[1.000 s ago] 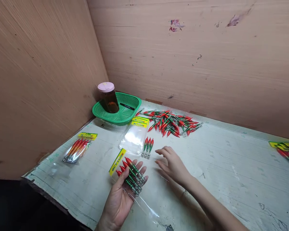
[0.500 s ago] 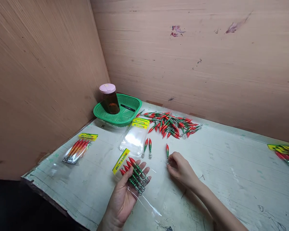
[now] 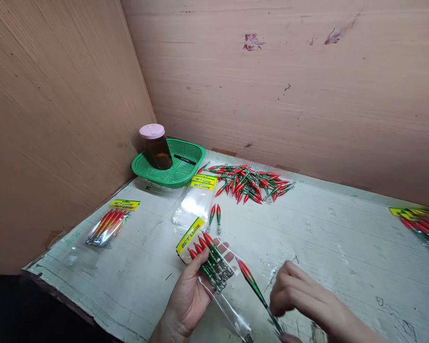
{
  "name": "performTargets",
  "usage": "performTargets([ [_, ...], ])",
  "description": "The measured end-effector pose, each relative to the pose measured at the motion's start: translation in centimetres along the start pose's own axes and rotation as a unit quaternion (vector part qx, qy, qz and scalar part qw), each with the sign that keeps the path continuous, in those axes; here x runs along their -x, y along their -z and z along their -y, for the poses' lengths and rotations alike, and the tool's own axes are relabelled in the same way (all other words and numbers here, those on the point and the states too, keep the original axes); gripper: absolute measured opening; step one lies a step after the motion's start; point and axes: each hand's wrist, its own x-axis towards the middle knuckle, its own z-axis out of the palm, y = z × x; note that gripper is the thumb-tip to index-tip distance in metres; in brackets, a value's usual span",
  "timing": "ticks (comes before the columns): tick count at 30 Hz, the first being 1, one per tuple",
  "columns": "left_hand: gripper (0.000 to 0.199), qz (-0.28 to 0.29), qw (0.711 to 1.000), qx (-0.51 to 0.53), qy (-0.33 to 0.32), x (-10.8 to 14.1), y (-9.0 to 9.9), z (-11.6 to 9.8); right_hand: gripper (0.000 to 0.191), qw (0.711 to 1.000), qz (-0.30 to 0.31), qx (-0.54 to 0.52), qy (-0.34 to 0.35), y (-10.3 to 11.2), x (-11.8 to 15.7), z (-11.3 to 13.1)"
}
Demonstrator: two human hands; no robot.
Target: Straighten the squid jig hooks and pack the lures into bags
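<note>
My left hand [image 3: 192,295] is closed on a clear plastic bag with a yellow "BCT LURE" header [image 3: 190,237]. Several red-and-green squid lures [image 3: 211,259] lie side by side in it, red tips toward the header and hooks toward the bag's far end. Just right of the bag, my right hand [image 3: 300,295] pinches one more squid lure [image 3: 252,284] by its hook end, its red tip pointing up and left near the bag. Motion blurs that lure's lower end. Two loose lures [image 3: 215,218] lie beyond my left hand.
A heap of lures [image 3: 248,183] lies at the back, beside a stack of flat header bags [image 3: 195,205]. A green basket [image 3: 143,174] holds a pink-lidded jar [image 3: 157,150] and a black pen [image 3: 185,159]. Filled packs lie at left [image 3: 109,226] and far right [image 3: 422,228].
My right hand has lifted the single lure off the table and brought it toward me, beside the bag. The bag in my left hand has shifted slightly right.
</note>
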Motion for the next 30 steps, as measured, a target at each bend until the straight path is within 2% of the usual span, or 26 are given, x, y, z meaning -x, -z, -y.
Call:
performTargets([
  [5, 0.023, 0.005, 1.0, -0.009, 0.003, 0.4, -0.4, 0.8, 0.022, 0.974, -0.113, 0.185, 0.061, -3.0, -1.0, -0.9],
  [9, 0.023, 0.015, 1.0, -0.016, 0.003, 0.6, -0.5, 0.9, 0.028, 0.958, -0.126, 0.245, 0.077, -3.4, -0.7, -1.0],
  [12, 0.024, 0.023, 1.0, -0.014, 0.007, 0.8, -0.6, 0.9, 0.033, 0.952, -0.16, 0.248, 0.085, -3.1, -0.5, -0.9],
  [17, 0.029, 0.029, 0.999, -0.035, 0.003, 1.0, -0.5, 1.3, 0.022, 0.961, -0.166, 0.208, 0.075, -3.5, -0.7, -1.0],
  [22, 0.033, 0.054, 0.996, -0.068, 0.0, 1.0, -0.2, 1.7, 0.016, 0.951, -0.228, 0.205, 0.037, -4.1, -1.1, -1.3],
  [25, 0.029, 0.062, 0.992, -0.111, 0.001, 0.8, -0.3, 1.6, 0.011, 0.954, -0.218, 0.204, 0.02, -4.1, -0.7, -1.8],
  [30, 0.023, 0.09, 0.979, -0.176, 0.054, 0.1, -1.0, 1.3, 0.017, 0.966, -0.184, 0.183, 0.006, -4.3, 1.3, -2.8],
])
